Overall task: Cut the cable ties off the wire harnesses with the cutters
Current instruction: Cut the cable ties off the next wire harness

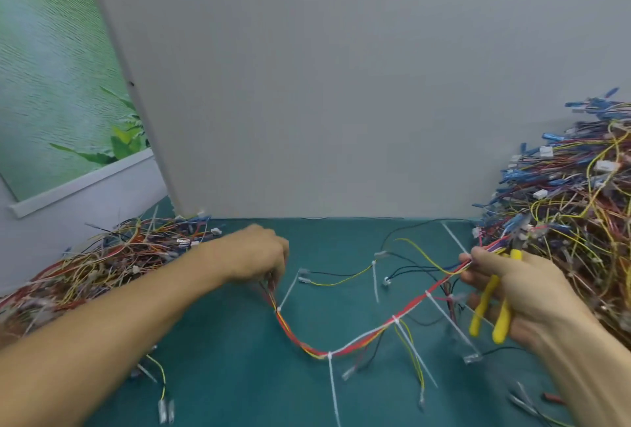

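A wire harness (341,348) of red, yellow and white wires sags in a curve over the teal table between my hands. Several white cable ties are bound round it, such as one at the lowest point (330,355) and another on the right rise (428,294). My left hand (254,252) pinches the harness's left end from above. My right hand (512,290) grips the right end with its fingertips and also holds the yellow-handled cutters (491,307), handles pointing down, jaws up near the pile.
A big heap of tangled harnesses with blue connectors (573,208) fills the right side. A flatter heap (112,256) lies at the left behind my forearm. A grey panel (341,85) stands at the table's back edge. Loose wires and connectors (526,399) lie near the front.
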### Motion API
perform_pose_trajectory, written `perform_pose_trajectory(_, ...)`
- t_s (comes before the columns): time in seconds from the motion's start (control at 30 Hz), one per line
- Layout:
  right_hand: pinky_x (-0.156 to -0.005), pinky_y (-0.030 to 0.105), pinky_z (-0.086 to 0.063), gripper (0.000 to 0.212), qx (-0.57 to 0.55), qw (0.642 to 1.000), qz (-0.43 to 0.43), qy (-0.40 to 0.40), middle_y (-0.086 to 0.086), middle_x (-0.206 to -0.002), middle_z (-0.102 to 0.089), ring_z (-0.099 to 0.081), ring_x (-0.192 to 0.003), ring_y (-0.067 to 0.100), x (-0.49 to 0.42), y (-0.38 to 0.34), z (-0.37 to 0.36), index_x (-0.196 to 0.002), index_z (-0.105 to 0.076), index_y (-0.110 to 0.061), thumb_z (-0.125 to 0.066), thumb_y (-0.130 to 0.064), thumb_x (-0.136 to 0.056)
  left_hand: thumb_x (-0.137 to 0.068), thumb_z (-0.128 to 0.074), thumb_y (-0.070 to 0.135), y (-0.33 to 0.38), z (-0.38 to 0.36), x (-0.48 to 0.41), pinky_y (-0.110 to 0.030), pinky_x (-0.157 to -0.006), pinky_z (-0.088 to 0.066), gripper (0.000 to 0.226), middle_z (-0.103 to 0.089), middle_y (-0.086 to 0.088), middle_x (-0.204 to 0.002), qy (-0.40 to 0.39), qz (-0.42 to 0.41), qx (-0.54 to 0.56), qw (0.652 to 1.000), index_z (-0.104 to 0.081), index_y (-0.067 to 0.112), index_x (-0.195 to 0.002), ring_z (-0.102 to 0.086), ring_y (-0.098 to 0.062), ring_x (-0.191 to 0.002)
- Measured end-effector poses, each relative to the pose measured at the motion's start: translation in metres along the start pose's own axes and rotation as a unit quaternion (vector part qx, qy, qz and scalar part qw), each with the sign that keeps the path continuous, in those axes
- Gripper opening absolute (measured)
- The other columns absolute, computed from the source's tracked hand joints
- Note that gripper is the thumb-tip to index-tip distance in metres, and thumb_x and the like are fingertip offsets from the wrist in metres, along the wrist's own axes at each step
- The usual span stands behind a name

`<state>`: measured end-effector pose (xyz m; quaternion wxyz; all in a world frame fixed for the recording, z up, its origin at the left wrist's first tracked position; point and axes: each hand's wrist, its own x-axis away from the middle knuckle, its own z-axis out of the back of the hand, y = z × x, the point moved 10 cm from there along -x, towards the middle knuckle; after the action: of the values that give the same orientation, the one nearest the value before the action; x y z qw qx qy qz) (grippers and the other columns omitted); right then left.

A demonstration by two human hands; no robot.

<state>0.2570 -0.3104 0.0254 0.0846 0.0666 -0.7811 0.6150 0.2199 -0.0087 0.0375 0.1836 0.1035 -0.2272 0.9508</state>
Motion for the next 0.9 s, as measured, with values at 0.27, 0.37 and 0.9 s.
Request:
perform_pose_trajectory(0.27,-0.053,0.029,-0.039,0.012,0.087,0.995,0.015,0.046,0.011,-0.075,-0.062,-0.059,-0.060,0.021,-0.007,0.021,0.002,-0.084,-0.054,-0.010,-0.064,-0.006,-0.090,-0.082,-0.064,0.016,-0.004,-0.013,-0.016,-0.061,-0.113,-0.011,0.049,-0.043,-0.005,-0.138,0.008,0.128,-0.098,0.987,-0.051,0.024,-0.128,-0.028,-0.031,-0.136)
perform_pose_trajectory(0.37,-0.055,0.032,-0.041,0.019,0.162,0.983,0.055,0.070,0.013,-0.075,-0.066,-0.062,-0.060,0.023,-0.005,0.017,0.005,-0.075,-0.054,-0.009,-0.069,-0.010,-0.087,-0.073,-0.076,0.026,-0.003,-0.004,-0.020,-0.059,-0.111,-0.014,0.060,-0.040,-0.011,-0.138,-0.020,0.149,-0.105,0.983,-0.050,0.021,-0.128,-0.026,-0.036,-0.135)
perform_pose_trajectory(0.9,-0.078,0.049,-0.053,0.021,0.295,0.942,0.133,0.091,0.009,-0.071,-0.069,-0.065,-0.076,0.035,0.004,-0.004,0.002,-0.075,-0.060,-0.011,-0.072,-0.026,-0.083,-0.093,-0.054,0.027,0.051,0.019,-0.084,-0.036,-0.073,-0.043,0.018,-0.062,-0.008,-0.111,0.105,0.188,0.194,0.957,-0.059,0.021,-0.110,-0.058,-0.034,-0.100)
